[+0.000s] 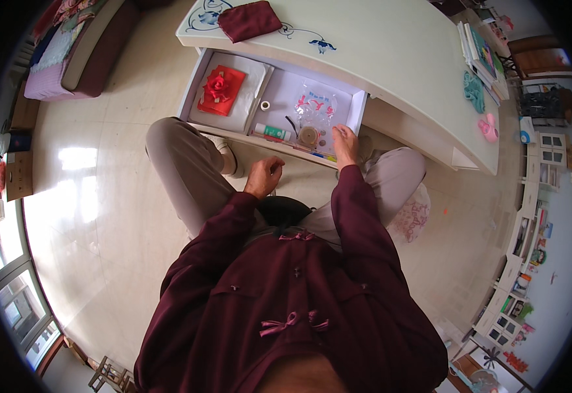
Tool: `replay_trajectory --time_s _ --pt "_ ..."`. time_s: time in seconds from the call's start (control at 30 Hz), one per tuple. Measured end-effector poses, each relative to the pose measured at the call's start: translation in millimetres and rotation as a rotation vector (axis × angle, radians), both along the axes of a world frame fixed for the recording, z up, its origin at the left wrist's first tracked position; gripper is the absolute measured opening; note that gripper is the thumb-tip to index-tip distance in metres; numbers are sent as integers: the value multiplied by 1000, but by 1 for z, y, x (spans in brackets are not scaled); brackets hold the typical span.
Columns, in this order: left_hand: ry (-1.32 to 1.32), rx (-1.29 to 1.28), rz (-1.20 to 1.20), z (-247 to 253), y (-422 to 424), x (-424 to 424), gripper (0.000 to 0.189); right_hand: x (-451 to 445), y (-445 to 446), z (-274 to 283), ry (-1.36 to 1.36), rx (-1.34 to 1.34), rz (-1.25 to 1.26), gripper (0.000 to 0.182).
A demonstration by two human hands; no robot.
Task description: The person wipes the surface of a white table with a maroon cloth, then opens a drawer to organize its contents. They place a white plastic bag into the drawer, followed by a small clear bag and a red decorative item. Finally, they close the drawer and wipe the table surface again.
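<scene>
An open drawer (pixel 278 87) juts out from a white desk in front of me. Over its right front corner is my right hand (pixel 346 142), fingers drawn together; whether they pinch something small is unclear. Just left of those fingers lie a clear plastic bag (pixel 315 109) with printed writing, a roll of brown tape (pixel 308 135) and several coins (pixel 322 133). My left hand (pixel 265 176) hovers before the drawer front, loosely curled, with nothing visible in it. A green and white tube (pixel 272 131) and a small white spool (pixel 265 105) rest in the drawer's middle.
At the drawer's left, a red fabric rose (pixel 217 87) tops a red packet on pale folded sheets (pixel 254 81). The desktop (pixel 364 44) holds a folded maroon cloth (pixel 249 21), books (pixel 485 59), a teal cloth (pixel 473 92) and a pink object (pixel 488 128). My knees flank the drawer front.
</scene>
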State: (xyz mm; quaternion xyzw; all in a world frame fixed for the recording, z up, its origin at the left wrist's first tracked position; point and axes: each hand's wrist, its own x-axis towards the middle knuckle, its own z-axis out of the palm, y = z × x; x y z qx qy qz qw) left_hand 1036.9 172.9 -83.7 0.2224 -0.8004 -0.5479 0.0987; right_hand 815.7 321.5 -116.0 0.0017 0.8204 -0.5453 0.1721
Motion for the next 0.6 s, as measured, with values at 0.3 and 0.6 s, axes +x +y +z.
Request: replay_trajectory --time_s 0.3,0.6 --pt "76 54 95 -19 -5 6 14 -12 -44 -1 -222 39 -45 88" --pt "32 99 113 -21 -1 10 17 -20 -63 -23 -467 -49 -176 105"
